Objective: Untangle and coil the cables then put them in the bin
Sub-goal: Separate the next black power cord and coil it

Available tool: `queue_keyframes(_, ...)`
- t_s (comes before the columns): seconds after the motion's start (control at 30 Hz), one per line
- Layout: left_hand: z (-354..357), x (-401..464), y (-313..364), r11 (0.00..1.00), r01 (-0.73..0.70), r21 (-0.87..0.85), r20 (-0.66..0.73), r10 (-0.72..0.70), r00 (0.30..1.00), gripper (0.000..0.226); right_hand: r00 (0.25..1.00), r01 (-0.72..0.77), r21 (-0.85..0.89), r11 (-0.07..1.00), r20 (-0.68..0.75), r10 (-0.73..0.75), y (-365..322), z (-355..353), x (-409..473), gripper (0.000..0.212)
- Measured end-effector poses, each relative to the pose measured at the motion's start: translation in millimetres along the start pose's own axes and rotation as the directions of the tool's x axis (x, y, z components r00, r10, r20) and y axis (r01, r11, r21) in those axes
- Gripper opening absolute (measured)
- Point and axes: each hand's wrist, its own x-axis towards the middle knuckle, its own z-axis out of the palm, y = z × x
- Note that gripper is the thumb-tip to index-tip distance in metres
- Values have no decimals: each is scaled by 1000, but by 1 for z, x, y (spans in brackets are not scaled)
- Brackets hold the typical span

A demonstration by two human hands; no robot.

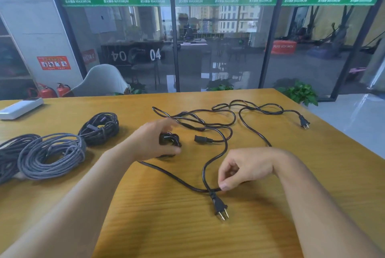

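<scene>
Across the wooden table (270, 205) the black power cables (231, 124) sprawl tangled at centre frame — the left hand (152, 143) grips a small wound bundle (169, 140), the right hand (241, 168) pinches the cord beside the near plug (220, 207) — and pulling now could tighten crossings.

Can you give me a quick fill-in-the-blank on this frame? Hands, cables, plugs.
1. The right hand pinches the black power cable just above a plug with ____ metal prongs.
2. The left hand holds a small coiled bundle of ____ cable.
3. The coiled grey braided cables lie on the ____ side of the wooden table.
4. A second plug lies near the table's far ____ corner.

Missing words: two; black; left; right
</scene>
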Motion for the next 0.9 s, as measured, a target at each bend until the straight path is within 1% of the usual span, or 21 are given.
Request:
queue_keyframes(0.03,-2,-5,-4,999,37,40,85,-40,996,70,1000,4,-5,1000,8,-4,0,0,0,12)
queue_keyframes(0.07,-3,-6,-8,996,62,69,120,-70,990,68,1000,6,-8,1000,19,-6,0,0,0,12)
queue_keyframes(0.1,-3,-5,-11,993,75,89,109,-85,990,66,1000,10,-11,1000,29,-10,-1,0,0,12)
queue_keyframes(0.17,-1,2,-16,988,99,121,23,-102,994,61,999,33,-10,999,44,-33,-2,2,1,13)
queue_keyframes(0.23,5,9,-18,979,147,139,-96,-135,986,56,995,78,4,997,59,-78,-6,4,3,15)
queue_keyframes(0.3,12,17,-23,965,225,134,-234,-190,954,52,988,123,12,992,90,-123,-9,6,4,17)
queue_keyframes(0.37,16,25,-34,937,312,157,-352,-242,904,44,979,151,27,988,132,-153,-13,6,3,18)
queue_keyframes(0.47,15,31,-58,891,411,192,-418,-305,856,37,968,180,69,981,164,-189,-13,3,1,17)
queue_keyframes(0.53,8,28,-64,892,390,228,-467,-252,848,37,970,190,97,977,132,-202,-8,1,0,15)
queue_keyframes(0.57,4,22,-62,915,341,215,-480,-205,853,37,974,189,101,977,107,-199,-6,0,0,15)
queue_keyframes(0.6,-2,15,-57,950,260,171,-463,-156,873,37,978,183,101,978,80,-191,-4,0,1,14)
queue_keyframes(0.63,-7,5,-50,981,166,99,-402,-114,908,39,983,171,98,980,51,-177,-3,1,2,14)
queue_keyframes(0.67,-13,-6,-44,996,87,1,-299,-82,951,44,987,156,95,983,21,-159,-2,2,4,13)
queue_keyframes(0.7,-20,-16,-38,996,38,-85,-188,-54,981,52,990,139,91,986,-13,-138,-2,3,5,13)
queue_keyframes(0.73,-24,-27,-35,991,16,-136,-120,-33,992,59,992,123,89,988,-55,-118,-1,4,7,13)
queue_keyframes(0.77,-26,-36,-33,988,7,-152,-113,-25,993,62,988,115,90,989,-111,-105,1,4,6,12)
queue_keyframes(0.8,-27,-43,-34,989,6,-148,-167,-31,986,59,980,116,103,988,-171,-97,3,3,6,11)
queue_keyframes(0.83,-28,-50,-35,993,14,-119,-271,-46,961,53,970,128,132,983,-224,-97,4,2,7,11)
queue_keyframes(0.87,-29,-57,-35,996,43,-73,-387,-68,920,50,957,154,170,973,-270,-104,5,2,7,11)
queue_keyframes(0.9,-30,-63,-34,995,88,-43,-463,-97,881,51,944,184,205,961,-309,-115,4,1,7,11)
